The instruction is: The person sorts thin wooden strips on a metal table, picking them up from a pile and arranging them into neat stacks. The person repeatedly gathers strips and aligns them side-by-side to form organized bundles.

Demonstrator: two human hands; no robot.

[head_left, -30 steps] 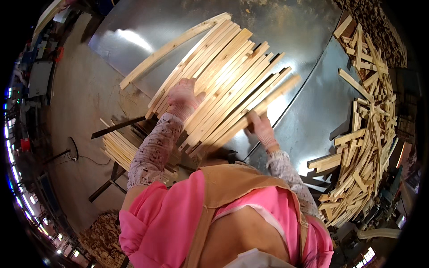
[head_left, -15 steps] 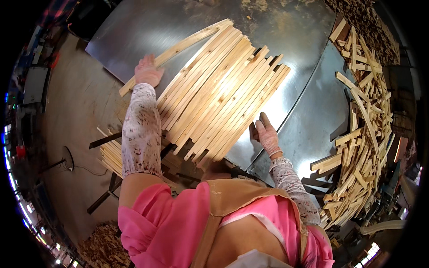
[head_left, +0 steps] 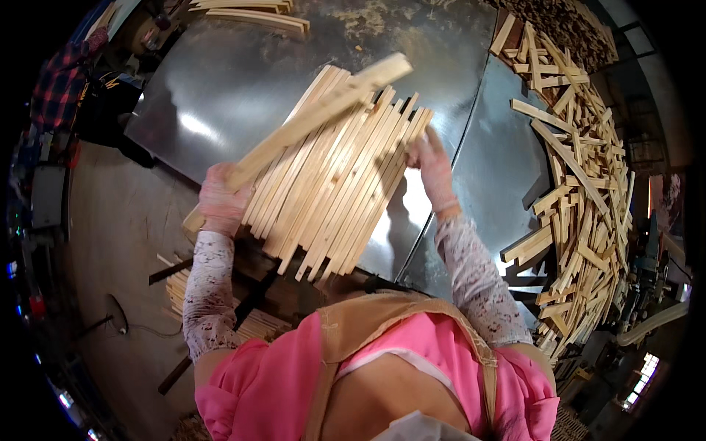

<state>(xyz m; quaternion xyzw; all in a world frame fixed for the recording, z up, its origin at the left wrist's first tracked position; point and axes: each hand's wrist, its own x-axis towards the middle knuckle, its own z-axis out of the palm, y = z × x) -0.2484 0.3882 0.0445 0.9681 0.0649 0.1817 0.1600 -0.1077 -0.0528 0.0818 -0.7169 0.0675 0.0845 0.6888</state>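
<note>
My gloved left hand (head_left: pixel 223 200) is closed around the lower end of a wooden strip (head_left: pixel 309 117). The strip is raised and slants across the left part of a row of wooden strips (head_left: pixel 331 187), its far end pointing up and right. Those strips lie side by side on a metal table (head_left: pixel 390 44), their ends uneven. By the row's right edge is my right hand (head_left: pixel 432 167), gloved and blurred. Its fingers are near the far end of the rightmost strips; whether they touch or grip them cannot be made out.
A big heap of loose wooden strips (head_left: pixel 581 198) covers the right side. A few strips (head_left: pixel 254 16) lie at the table's far left, and a stack of strips (head_left: pixel 180 287) sits below its near left edge. Someone in a checked shirt (head_left: pixel 62 84) is at the far left.
My left hand has taken hold of the leftmost strip and lifted it off the table, over the row. My right hand has moved up along the row's right edge.
</note>
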